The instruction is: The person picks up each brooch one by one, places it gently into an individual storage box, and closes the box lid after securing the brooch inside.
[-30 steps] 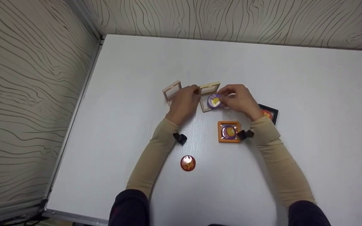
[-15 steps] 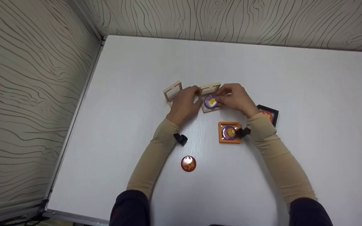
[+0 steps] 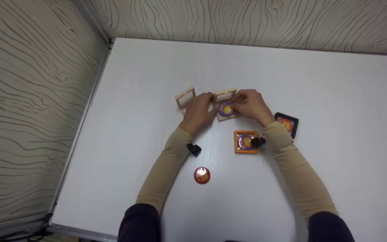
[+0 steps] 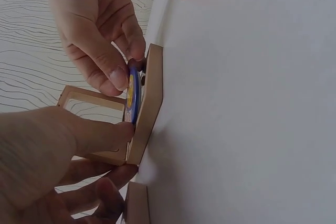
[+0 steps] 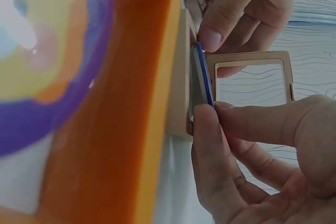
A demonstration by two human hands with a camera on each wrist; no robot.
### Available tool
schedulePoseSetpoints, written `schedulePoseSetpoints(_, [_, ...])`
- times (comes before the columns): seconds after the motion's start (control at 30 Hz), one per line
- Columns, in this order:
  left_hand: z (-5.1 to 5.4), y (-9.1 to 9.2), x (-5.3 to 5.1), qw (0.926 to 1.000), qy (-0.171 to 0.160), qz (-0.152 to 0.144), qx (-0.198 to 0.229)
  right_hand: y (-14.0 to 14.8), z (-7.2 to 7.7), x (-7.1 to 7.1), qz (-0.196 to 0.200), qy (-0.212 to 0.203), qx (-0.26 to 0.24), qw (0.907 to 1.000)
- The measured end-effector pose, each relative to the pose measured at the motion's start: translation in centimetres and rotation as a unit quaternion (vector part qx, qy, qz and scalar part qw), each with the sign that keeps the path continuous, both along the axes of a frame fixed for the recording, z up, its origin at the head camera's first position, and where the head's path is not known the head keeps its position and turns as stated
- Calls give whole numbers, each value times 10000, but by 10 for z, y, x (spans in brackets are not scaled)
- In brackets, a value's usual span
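A round purple badge with a yellow cartoon figure lies partly in the lower half of a beige hinged display frame, whose lid stands raised behind it. My right hand pinches the badge's right edge between thumb and fingers. From the other side, my left hand holds the frame near the hinge. In the left wrist view, my left thumb touches the lower end of the badge, and its fingers go behind the frame. The right wrist view shows the badge edge-on, slightly tilted against the frame.
A second beige frame stands opened, partly hidden behind my left hand. Nearer me lies an orange frame with a purple badge inside. A black frame with a red badge is beside my right wrist. One loose red badge lies at the front.
The purple badge has moved left and down into the frame's lower half, with my right hand following. My left thumb has come against the badge. The other frames stay put.
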State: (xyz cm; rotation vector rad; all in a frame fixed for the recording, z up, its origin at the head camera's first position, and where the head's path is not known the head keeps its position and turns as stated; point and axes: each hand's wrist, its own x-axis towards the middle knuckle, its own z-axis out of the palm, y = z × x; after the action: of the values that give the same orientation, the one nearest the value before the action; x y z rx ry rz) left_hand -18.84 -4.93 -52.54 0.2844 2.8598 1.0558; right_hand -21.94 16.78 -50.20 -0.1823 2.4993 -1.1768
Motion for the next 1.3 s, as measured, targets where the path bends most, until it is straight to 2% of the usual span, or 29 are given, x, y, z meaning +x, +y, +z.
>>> schedulePoseSetpoints(0.13, [0,0,1,10000,-7,0,12,0,0,0,-7,40,155,9999])
schedulePoseSetpoints(0.43, [0,0,1,10000,68,-35,-13,0,-2,-1,16,145,169,9998])
schedulePoseSetpoints(0.67, [-2,0,-1,9998,23,-67,-190,3,-3,-4,-9,-206,189,9996])
schedulePoseSetpoints(0.83, [1,0,-2,9997,-216,-63,-8,7,-1,-4,-68,-283,90,9995])
schedulePoseSetpoints(1.03, [9,-5,-4,9969,-669,-315,279,20,5,-6,-215,-248,-252,9991])
schedulePoseSetpoints(1.17, [11,-7,-5,9956,-795,-397,310,24,12,-9,-346,-372,-420,9978])
schedulePoseSetpoints(1.3, [12,-8,-5,9944,-928,-354,351,25,15,-11,-377,-276,-656,9968])
